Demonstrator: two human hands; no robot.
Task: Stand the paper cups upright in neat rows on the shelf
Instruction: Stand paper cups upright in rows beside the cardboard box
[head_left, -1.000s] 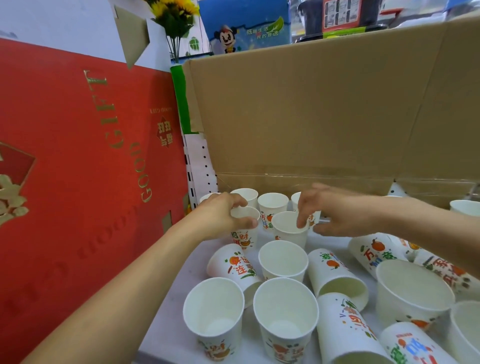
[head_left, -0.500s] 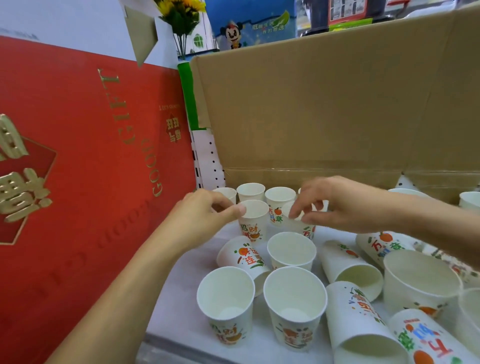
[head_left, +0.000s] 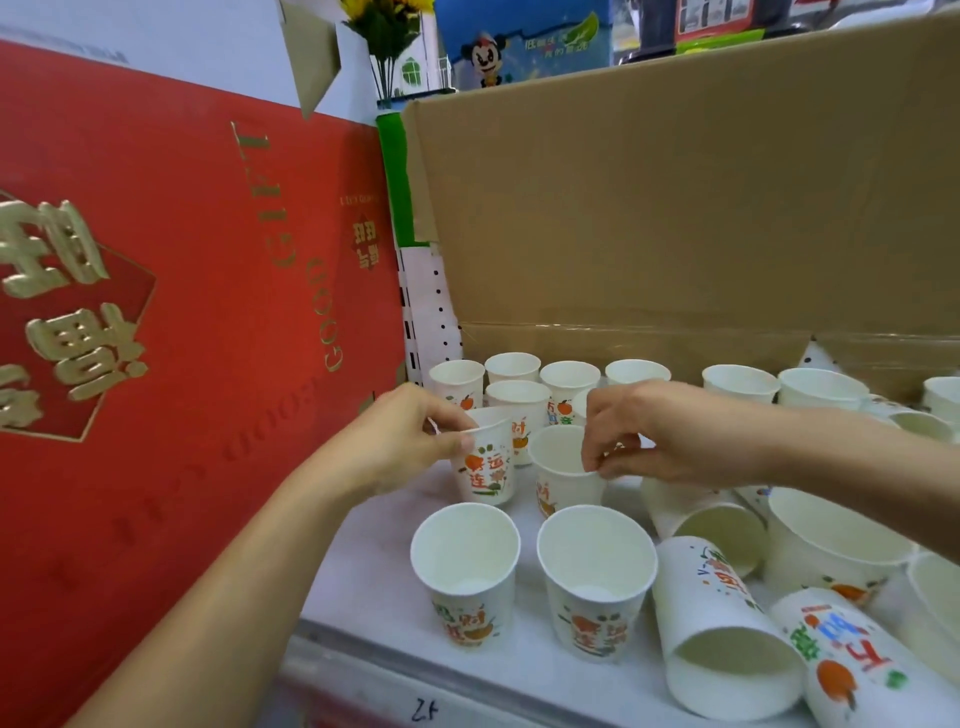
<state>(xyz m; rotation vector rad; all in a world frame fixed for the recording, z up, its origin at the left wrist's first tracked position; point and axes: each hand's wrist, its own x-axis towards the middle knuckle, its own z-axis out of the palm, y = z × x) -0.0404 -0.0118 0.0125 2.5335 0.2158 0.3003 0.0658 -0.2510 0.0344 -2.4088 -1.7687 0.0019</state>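
Beside red "GOOD" box — left hand, right hand pinch 2 cups.

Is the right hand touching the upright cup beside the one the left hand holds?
Touching. The head view shows the right hand pinching the rim of the upright cup with its fingertips.

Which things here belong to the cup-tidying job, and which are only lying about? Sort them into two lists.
Job in hand:
left hand gripping a printed cup
right hand pinching the rim of a second cup
upright cups
toppled cups
white shelf

Lying about:
red gift box
cardboard box
sunflowers
blue cartoon carton
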